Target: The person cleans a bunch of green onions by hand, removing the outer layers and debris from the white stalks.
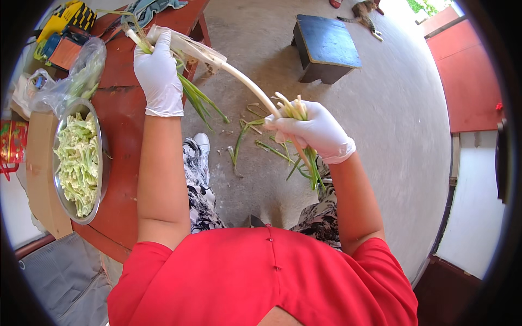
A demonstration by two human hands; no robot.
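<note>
White disposable gloves cover both hands. My left hand (pixel 158 73), over the near edge of the red table, is closed around green onions (pixel 200 95) with roots and loose outer skin at their upper ends. My right hand (pixel 314 130) grips a bunch of trimmed green onions (pixel 291 106), pale ends up and green leaves hanging below. A long, thick white stalk (pixel 248 81) passes through the right hand and slants up to pale, papery skin and roots beside the left hand. Whether the left fingers hold that stalk too, I cannot tell.
On the red table (pixel 118 163) at left stand a steel bowl of cauliflower pieces (pixel 77 163), a clear plastic bag (pixel 87 69) and a cardboard box (pixel 43 163). Leaf scraps (pixel 240 142) lie on the concrete floor. Farther off are a low stool (pixel 326 40) and a lying cat (pixel 363 14).
</note>
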